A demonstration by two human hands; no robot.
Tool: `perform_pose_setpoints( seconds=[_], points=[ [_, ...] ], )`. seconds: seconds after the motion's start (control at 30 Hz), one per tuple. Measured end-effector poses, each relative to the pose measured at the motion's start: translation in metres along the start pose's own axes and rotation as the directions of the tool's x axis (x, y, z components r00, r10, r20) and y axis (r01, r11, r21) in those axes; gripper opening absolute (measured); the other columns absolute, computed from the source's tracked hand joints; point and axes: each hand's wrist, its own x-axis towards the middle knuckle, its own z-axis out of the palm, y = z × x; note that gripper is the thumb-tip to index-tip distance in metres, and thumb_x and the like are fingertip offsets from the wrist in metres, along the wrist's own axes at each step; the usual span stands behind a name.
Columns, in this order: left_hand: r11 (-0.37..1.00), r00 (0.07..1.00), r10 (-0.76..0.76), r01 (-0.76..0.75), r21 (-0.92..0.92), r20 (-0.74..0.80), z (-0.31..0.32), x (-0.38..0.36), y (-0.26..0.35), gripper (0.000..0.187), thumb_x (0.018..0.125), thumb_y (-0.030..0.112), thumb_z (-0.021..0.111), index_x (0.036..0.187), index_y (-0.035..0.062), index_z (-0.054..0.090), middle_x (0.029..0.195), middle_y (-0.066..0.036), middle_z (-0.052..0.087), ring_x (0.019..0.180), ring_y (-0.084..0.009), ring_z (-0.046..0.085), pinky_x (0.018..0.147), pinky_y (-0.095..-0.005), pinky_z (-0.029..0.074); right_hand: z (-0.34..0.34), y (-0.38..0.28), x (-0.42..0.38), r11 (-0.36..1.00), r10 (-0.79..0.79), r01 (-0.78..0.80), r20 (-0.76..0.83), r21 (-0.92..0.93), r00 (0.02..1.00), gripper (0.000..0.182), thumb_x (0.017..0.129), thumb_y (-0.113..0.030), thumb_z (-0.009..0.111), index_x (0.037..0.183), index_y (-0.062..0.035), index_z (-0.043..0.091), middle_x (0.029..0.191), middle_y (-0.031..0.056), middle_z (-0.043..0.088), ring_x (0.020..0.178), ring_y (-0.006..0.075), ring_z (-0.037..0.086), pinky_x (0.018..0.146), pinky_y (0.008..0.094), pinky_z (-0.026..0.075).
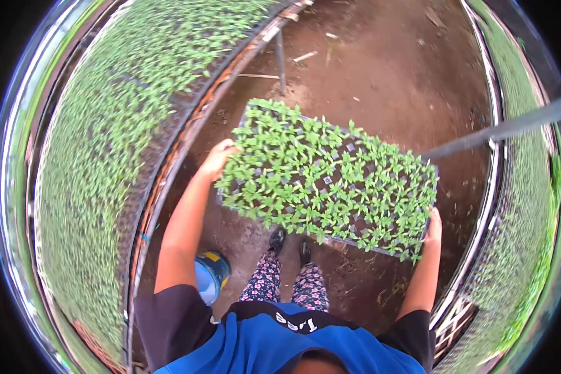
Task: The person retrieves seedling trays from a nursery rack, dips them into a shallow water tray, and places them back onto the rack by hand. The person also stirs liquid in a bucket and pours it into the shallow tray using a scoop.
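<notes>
Between my two hands is a black seedling tray [328, 181] full of small green seedlings [274, 159]. It is held up above the ground, slanting down toward the right in the view. My left hand [219, 159] grips its left short side. On the opposite short side, my right hand [433, 225] is closed around the edge, its fingers partly hidden by the tray and leaves. A few dark cells show bare among the plants.
A long bench of seedling trays [106, 156] curves along the left, and another bench [511, 249] runs along the right. A blue bucket [210, 277] stands on the dirt floor [386, 62] near my feet. A grey pole [498, 129] juts in at the right.
</notes>
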Motion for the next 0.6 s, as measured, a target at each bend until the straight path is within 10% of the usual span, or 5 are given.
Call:
perform_pose_setpoints(
  seconds=[0.23,0.27,0.57,0.6],
  points=[
    [0.567,0.785,0.585,-0.214,0.795,-0.205,0.071,-0.003,-0.116,0.015,0.068,0.017,0.058,0.066,0.0038,0.051,0.066,-0.017,0.051,0.062,-0.0317,0.050,0.058,-0.0417,0.041,0.094,0.094,0.067,0.705,-0.330,0.437,0.288,-0.558,0.899,0.023,0.069,-0.010,0.058,0.057,-0.0100,0.037,0.058,-0.0033,0.037,0.056,0.0097,0.034,0.051,0.0265,0.032],
    [0.694,0.701,0.598,-0.210,0.688,-0.389,0.073,-0.014,-0.138,0.012,0.066,0.013,0.057,0.067,0.0045,0.049,0.067,-0.017,0.051,0.068,-0.0338,0.051,0.062,-0.0419,0.041,0.125,0.104,0.055,0.501,-0.456,0.591,0.388,-0.632,0.801,0.026,0.069,-0.010,0.058,0.056,-0.0089,0.035,0.057,-0.0032,0.035,0.055,0.0103,0.032,0.050,0.0276,0.031],
    [0.958,0.428,0.270,-0.027,0.286,-0.863,-0.004,-0.323,-0.167,0.024,0.066,0.016,0.062,0.062,0.0041,0.041,0.065,-0.012,0.046,0.064,-0.0280,0.047,0.059,-0.0374,0.038,0.199,0.096,-0.054,0.589,-0.169,0.697,0.780,-0.410,0.602,0.027,0.072,-0.005,0.056,0.060,-0.0106,0.033,0.059,-0.0045,0.030,0.055,0.0069,0.027,0.049,0.0232,0.025],
    [0.965,0.368,0.255,-0.037,0.260,-0.894,-0.004,-0.364,-0.176,0.026,0.065,0.015,0.063,0.062,0.0044,0.040,0.064,-0.011,0.045,0.063,-0.0269,0.046,0.058,-0.0369,0.038,0.214,0.115,-0.069,0.565,-0.159,0.683,0.752,-0.463,0.640,0.022,0.070,-0.007,0.060,0.063,-0.0021,0.039,0.075,0.0071,0.050,0.071,0.0157,0.046,0.068,0.0282,0.039]
  ],
)
